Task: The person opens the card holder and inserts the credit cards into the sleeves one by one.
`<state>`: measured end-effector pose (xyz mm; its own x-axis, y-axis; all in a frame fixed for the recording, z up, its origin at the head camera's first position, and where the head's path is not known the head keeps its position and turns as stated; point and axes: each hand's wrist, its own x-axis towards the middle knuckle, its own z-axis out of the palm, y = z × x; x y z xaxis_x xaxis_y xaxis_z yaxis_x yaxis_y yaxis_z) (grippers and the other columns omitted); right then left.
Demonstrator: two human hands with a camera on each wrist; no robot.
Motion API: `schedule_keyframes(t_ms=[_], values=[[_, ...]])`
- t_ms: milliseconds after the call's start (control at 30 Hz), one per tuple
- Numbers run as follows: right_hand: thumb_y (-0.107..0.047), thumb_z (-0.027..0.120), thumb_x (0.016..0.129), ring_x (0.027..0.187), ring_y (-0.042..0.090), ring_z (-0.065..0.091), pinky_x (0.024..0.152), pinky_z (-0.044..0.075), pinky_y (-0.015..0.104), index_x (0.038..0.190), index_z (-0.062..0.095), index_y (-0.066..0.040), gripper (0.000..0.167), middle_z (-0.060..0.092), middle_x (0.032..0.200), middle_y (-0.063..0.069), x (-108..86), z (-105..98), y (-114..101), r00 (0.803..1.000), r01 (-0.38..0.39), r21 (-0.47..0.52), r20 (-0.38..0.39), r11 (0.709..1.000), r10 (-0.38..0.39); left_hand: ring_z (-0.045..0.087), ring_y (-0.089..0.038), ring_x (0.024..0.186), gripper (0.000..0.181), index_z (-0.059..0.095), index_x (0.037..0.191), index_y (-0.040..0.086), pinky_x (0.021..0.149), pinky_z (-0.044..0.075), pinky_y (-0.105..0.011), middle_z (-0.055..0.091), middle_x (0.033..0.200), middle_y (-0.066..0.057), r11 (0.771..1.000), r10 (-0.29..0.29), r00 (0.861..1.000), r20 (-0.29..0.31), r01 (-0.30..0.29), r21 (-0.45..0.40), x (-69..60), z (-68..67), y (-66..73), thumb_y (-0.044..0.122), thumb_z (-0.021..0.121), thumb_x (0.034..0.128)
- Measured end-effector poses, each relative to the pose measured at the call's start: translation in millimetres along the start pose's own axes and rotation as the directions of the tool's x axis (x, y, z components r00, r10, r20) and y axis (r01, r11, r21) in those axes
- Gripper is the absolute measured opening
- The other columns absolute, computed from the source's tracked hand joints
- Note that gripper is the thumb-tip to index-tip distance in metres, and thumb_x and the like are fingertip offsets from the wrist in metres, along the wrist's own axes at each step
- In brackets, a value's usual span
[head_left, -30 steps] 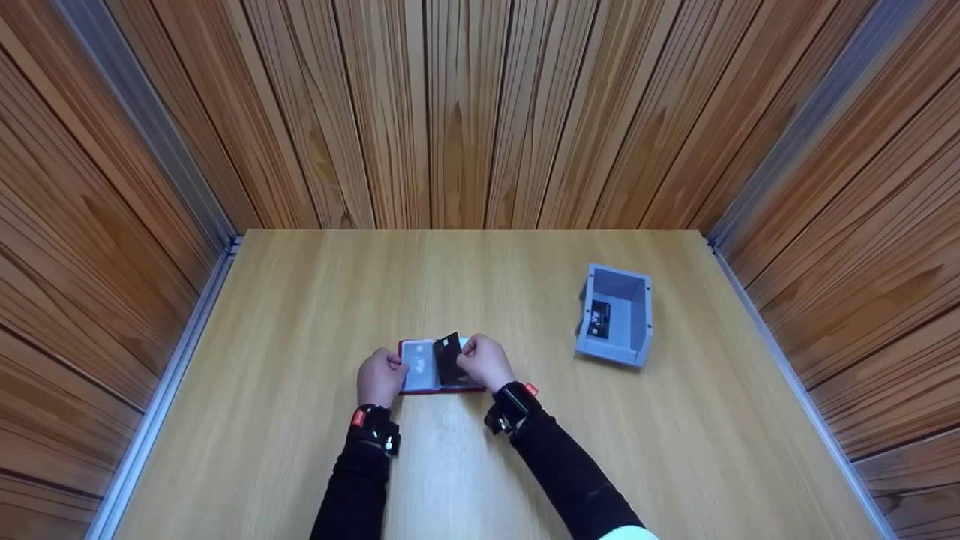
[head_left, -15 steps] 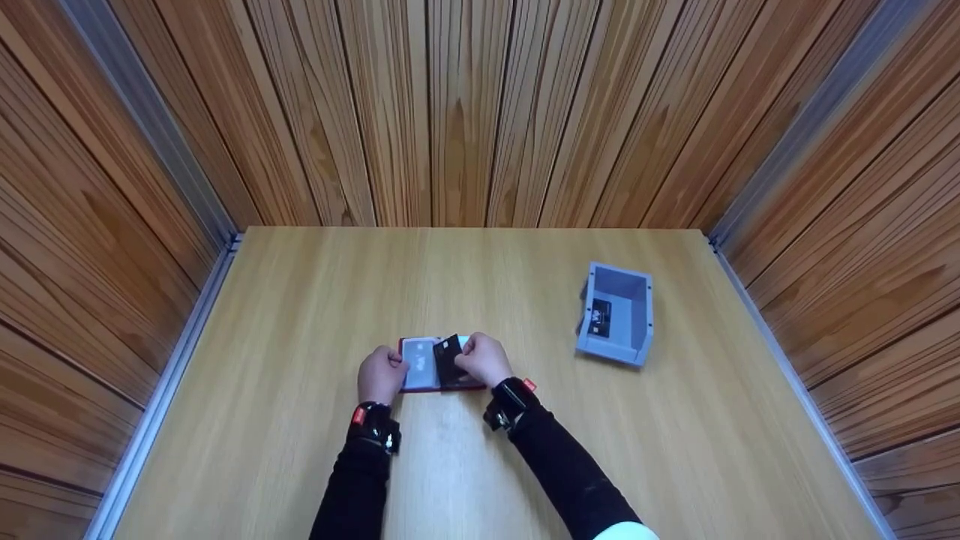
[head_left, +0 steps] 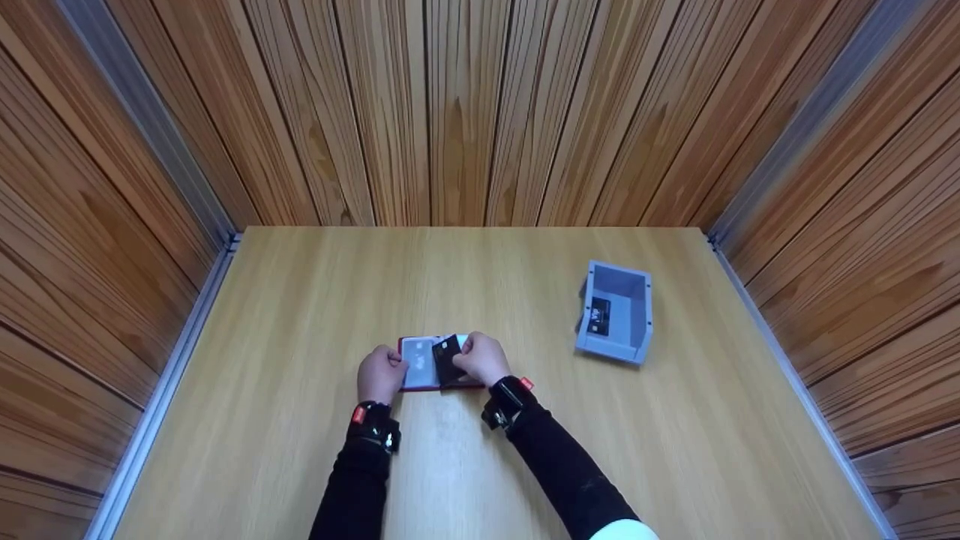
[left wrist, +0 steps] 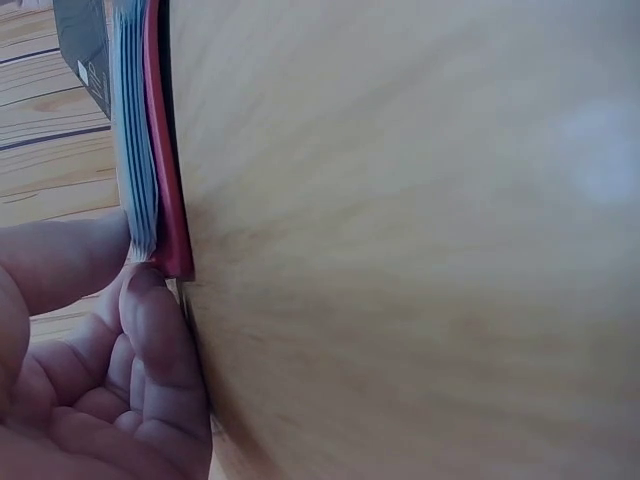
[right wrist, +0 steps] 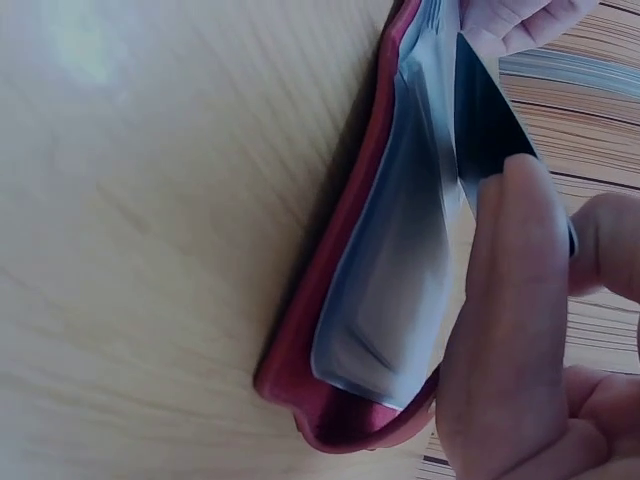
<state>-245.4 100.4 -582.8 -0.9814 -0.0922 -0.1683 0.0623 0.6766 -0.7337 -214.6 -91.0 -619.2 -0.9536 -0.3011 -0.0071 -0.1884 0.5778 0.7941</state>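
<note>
A card holder (head_left: pixel 418 365) with a red cover lies open on the table, its clear plastic sleeves (left wrist: pixel 135 130) stacked inside. At its left edge, my left hand (head_left: pixel 381 375) pinches the sleeves and cover between thumb and finger. My right hand (head_left: pixel 484 360) pinches a black card (head_left: pixel 445 361) between thumb and fingers. This card stands tilted over the right-hand half of the holder, its lower edge close to a sleeve. Whether the card's lower edge is inside a sleeve I cannot tell. In the right wrist view, the red cover (right wrist: pixel 300 385) curves up at its end.
A grey-blue bin (head_left: pixel 621 322) stands on the table to the right, beyond the right hand. Inside it, against the left wall, is another black card (head_left: pixel 598 316). Wooden plank walls (head_left: pixel 457 112) enclose the table at the back and both sides.
The black card has tilted slightly and shifted a little lower left with my right hand. My left hand stays at the holder's left edge.
</note>
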Motion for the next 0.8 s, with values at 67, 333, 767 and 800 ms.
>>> schedule_keyframes(t_ms=[67,333,767,800], values=[[-0.005,0.067,0.075,0.066,0.019,0.058,0.057,0.049,0.025,0.074,0.050,-0.010,0.017,0.049,0.070,-0.001,0.6,0.7,0.1,1.000,0.016,-0.033,-0.017,0.999,-0.017,0.061,-0.027,0.077,0.009,0.063,0.084,0.001,0.072,0.047,-0.040,0.065,0.079,-0.009,1.000,-0.010,1.000,0.010,0.010,0.001,-0.1,-0.1,0.0,0.003,0.071,0.0816],[-0.008,0.068,0.074,0.068,0.019,0.054,0.065,0.046,0.030,0.073,0.049,-0.012,0.019,0.049,0.069,-0.001,3.1,3.0,1.1,0.997,0.050,-0.088,-0.049,0.995,-0.055,0.062,-0.028,0.076,0.009,0.062,0.082,0.001,0.071,0.048,-0.042,0.065,0.077,-0.009,1.000,0.023,1.000,-0.014,-0.023,0.008,-1.7,-0.5,0.2,0.002,0.071,0.0789],[-0.005,0.066,0.075,0.066,0.018,0.056,0.059,0.050,0.027,0.073,0.050,-0.011,0.018,0.049,0.070,-0.001,5.0,5.5,0.4,0.998,0.047,-0.049,-0.035,0.998,-0.049,0.062,-0.028,0.075,0.010,0.063,0.083,0.001,0.071,0.048,-0.042,0.065,0.077,-0.009,0.999,0.033,0.999,-0.012,-0.033,0.003,-1.6,-0.3,-0.5,0.003,0.072,0.0790],[-0.005,0.066,0.075,0.064,0.018,0.058,0.055,0.051,0.026,0.073,0.049,-0.011,0.018,0.048,0.070,0.000,4.9,5.7,0.0,0.999,0.039,-0.035,-0.030,0.999,-0.040,0.062,-0.028,0.075,0.010,0.063,0.083,0.001,0.071,0.048,-0.042,0.065,0.077,-0.009,0.999,0.032,0.999,-0.012,-0.032,0.000,-1.5,-0.3,-0.5,0.003,0.072,0.0791]])
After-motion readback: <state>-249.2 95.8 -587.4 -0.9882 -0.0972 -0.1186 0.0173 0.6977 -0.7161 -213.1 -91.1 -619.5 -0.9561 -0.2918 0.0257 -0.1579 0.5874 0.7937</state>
